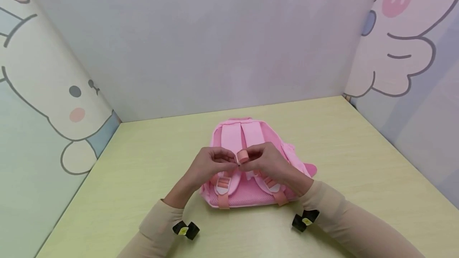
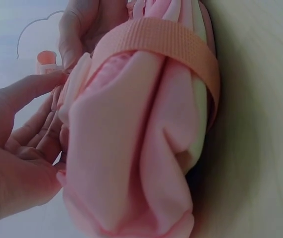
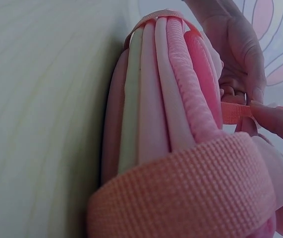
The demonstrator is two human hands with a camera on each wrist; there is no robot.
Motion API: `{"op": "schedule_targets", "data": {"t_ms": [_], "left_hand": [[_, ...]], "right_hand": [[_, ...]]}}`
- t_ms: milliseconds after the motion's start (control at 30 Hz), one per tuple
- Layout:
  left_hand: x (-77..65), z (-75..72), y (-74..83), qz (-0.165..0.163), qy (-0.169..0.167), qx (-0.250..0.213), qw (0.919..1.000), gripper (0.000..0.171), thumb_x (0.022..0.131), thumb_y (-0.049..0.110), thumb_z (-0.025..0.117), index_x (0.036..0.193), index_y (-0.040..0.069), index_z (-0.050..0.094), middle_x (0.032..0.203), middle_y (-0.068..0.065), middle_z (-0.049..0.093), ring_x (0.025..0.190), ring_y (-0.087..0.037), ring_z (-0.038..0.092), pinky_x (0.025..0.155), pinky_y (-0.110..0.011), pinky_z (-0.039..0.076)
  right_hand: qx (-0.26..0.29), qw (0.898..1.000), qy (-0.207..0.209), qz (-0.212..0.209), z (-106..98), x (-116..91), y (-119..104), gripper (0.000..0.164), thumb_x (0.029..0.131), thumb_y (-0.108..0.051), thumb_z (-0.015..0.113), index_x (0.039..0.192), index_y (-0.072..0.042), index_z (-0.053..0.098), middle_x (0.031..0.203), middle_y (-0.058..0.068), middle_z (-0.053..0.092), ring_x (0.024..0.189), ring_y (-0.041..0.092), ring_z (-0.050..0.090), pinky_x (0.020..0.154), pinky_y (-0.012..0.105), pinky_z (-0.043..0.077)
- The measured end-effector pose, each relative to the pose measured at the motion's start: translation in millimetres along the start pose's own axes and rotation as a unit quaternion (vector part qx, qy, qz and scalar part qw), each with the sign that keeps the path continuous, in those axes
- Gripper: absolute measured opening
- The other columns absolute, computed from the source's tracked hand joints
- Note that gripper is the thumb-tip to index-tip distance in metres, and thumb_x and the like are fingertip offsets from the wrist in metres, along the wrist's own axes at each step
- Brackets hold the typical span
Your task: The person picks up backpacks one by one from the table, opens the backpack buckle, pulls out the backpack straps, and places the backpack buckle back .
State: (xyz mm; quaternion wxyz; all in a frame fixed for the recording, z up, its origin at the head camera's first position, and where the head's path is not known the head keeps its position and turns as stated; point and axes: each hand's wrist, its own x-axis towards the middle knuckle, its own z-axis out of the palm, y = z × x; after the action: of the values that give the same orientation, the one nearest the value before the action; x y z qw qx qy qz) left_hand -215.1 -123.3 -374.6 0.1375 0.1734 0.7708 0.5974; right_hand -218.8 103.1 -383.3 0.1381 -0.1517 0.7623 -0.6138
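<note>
A pink backpack [image 1: 256, 200] lies on the table with its padded shoulder straps [image 1: 231, 137] facing up. Above its middle, both hands meet at a narrow coral webbing strap [image 1: 243, 155], which has a curled end and a small pale piece beside it. My left hand [image 1: 212, 161] pinches this strap from the left between thumb and fingers. From the right, thumb and fingers of my right hand [image 1: 267, 161] pinch it too. In the right wrist view, the coral strap [image 3: 234, 113] stretches between the two hands. The fingers partly hide the pale piece.
White buckles [image 1: 223, 185] with coral webbing sit on the lower shoulder straps. A darker pink flap [image 1: 311, 169] sticks out at the bag's right. The pale yellow table [image 1: 157, 142] meets a plain back wall [image 1: 201, 43], with cartoon-printed side walls left and right.
</note>
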Motion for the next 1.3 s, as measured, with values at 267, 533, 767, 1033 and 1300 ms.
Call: {"op": "schedule_targets", "data": {"t_ms": [267, 533, 767, 1033, 1300], "left_hand": [[0.3, 2.2, 1.3, -0.003, 0.013, -0.017, 0.9998, 0.027, 0.086, 0.005, 0.078, 0.110, -0.002, 0.069, 0.096, -0.012, 0.073, 0.088, -0.022, 0.071, 0.079, -0.032, 0.057], [-1.8, 4.7, 5.6, 0.013, 0.020, -0.030, 0.9992, 0.034, 0.084, 0.003, 0.079, 0.114, -0.002, 0.064, 0.094, -0.013, 0.074, 0.087, -0.024, 0.072, 0.078, -0.035, 0.058], [-3.4, 4.1, 6.5, 0.009, 0.031, -0.025, 0.9992, 0.031, 0.084, 0.004, 0.079, 0.112, -0.001, 0.065, 0.094, -0.012, 0.074, 0.088, -0.023, 0.073, 0.080, -0.035, 0.058], [-2.1, 2.6, 4.5, 0.000, 0.021, -0.042, 0.9989, 0.027, 0.086, 0.005, 0.078, 0.109, -0.001, 0.066, 0.095, -0.011, 0.072, 0.089, -0.022, 0.072, 0.081, -0.034, 0.057], [-1.0, 2.6, 3.9, -0.001, 0.028, -0.047, 0.9985, 0.026, 0.084, 0.003, 0.079, 0.107, -0.002, 0.067, 0.094, -0.009, 0.073, 0.087, -0.020, 0.071, 0.079, -0.034, 0.057]], "right_hand": [[0.010, 1.000, -0.011, -0.007, -0.8, 0.2, 0.7, 0.028, 0.081, -0.011, 0.083, 0.106, -0.002, 0.075, 0.092, 0.009, 0.072, 0.080, 0.019, 0.062, 0.069, 0.030, 0.054], [0.015, 1.000, -0.016, -0.008, -1.1, 0.7, 1.8, 0.028, 0.078, -0.011, 0.085, 0.103, -0.002, 0.076, 0.087, 0.008, 0.071, 0.075, 0.017, 0.059, 0.066, 0.028, 0.051], [0.017, 1.000, -0.016, -0.010, -0.9, 1.1, 1.6, 0.028, 0.079, -0.011, 0.084, 0.104, -0.002, 0.075, 0.091, 0.009, 0.071, 0.079, 0.018, 0.061, 0.069, 0.030, 0.053], [0.034, 0.999, -0.016, -0.005, -0.1, 0.9, 1.3, 0.028, 0.082, -0.010, 0.080, 0.108, -0.002, 0.073, 0.098, 0.010, 0.072, 0.087, 0.021, 0.066, 0.076, 0.035, 0.056], [0.062, 0.998, -0.007, 0.003, 1.8, 2.0, 0.7, 0.037, 0.079, -0.008, 0.083, 0.111, 0.000, 0.066, 0.102, 0.013, 0.070, 0.090, 0.024, 0.069, 0.080, 0.038, 0.057]]}}
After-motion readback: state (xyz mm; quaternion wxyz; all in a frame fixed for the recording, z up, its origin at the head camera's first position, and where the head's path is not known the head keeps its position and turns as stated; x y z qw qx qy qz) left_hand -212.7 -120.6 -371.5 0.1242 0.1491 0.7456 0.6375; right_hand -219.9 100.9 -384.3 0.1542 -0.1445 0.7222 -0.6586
